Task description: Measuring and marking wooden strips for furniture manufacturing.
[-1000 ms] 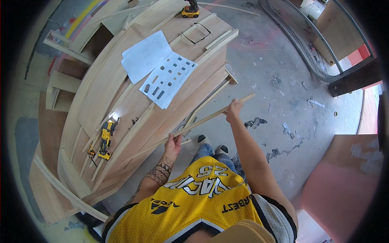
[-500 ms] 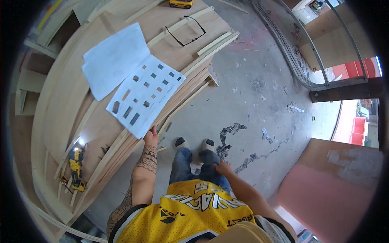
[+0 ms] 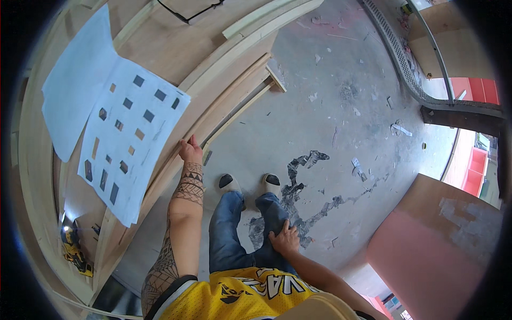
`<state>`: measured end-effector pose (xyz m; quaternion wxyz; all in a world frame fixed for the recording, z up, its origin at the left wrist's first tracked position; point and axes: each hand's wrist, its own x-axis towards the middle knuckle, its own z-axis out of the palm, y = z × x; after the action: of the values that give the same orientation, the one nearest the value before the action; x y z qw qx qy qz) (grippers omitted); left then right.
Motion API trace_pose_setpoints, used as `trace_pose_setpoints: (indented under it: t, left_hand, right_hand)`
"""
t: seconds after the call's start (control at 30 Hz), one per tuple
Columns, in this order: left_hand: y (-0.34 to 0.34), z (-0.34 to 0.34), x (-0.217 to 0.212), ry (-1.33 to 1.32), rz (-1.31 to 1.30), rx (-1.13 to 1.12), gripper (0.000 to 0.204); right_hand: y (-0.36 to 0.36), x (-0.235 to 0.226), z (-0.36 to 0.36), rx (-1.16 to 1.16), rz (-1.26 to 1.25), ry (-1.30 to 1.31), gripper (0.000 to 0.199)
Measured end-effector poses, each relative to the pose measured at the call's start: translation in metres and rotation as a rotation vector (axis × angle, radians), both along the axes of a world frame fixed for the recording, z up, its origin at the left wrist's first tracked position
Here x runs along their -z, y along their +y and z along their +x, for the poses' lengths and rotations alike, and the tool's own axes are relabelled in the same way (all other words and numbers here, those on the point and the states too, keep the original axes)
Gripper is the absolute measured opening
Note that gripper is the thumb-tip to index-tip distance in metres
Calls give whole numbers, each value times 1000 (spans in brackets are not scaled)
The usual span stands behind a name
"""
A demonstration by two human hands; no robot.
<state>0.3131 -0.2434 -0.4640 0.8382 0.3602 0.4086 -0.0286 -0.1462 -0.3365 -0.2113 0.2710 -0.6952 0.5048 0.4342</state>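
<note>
My left hand reaches forward to the near edge of a layered wooden structure, its fingers curled at the edge of a board. Close by, on top of the wood, lie printed sheets with rows of small dark and brown pictures. A blank white page is folded over to their left. On my right leg, by the knee, rests my right hand, fingers spread and holding nothing.
A yellow and black power tool with its light on lies at lower left. Dark-framed glasses sit at the top. Scraps and black torn material litter the concrete floor. A pink-painted panel stands at right.
My view has lowered and come nearer the wood, so the sheets, glasses and power tool sit farther left or up. My left hand stays at the board edge; my right stays on the leg.
</note>
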Motion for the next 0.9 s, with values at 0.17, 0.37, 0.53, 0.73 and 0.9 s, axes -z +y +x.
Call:
trace_pose_setpoints:
  t: [0.17,0.37,0.53,0.73,0.9]
  left_hand:
    - [-22,-2,-3,-88,13,6,53]
    - [-38,-4,-2,-88,108,-142,59]
    - [-28,1,15,-105,51,-102,52]
    - [-25,6,12,-13,61,-114,40]
    - [-29,7,-2,21,108,-80,30]
  right_hand:
    - [-11,-2,6,4,-4,6,97]
    - [-15,0,3,23,-1,-29,95]
    - [-16,3,0,18,14,-22,94]
    - [-19,2,0,38,53,-17,95]
    - [-18,3,-2,38,60,-12,94]
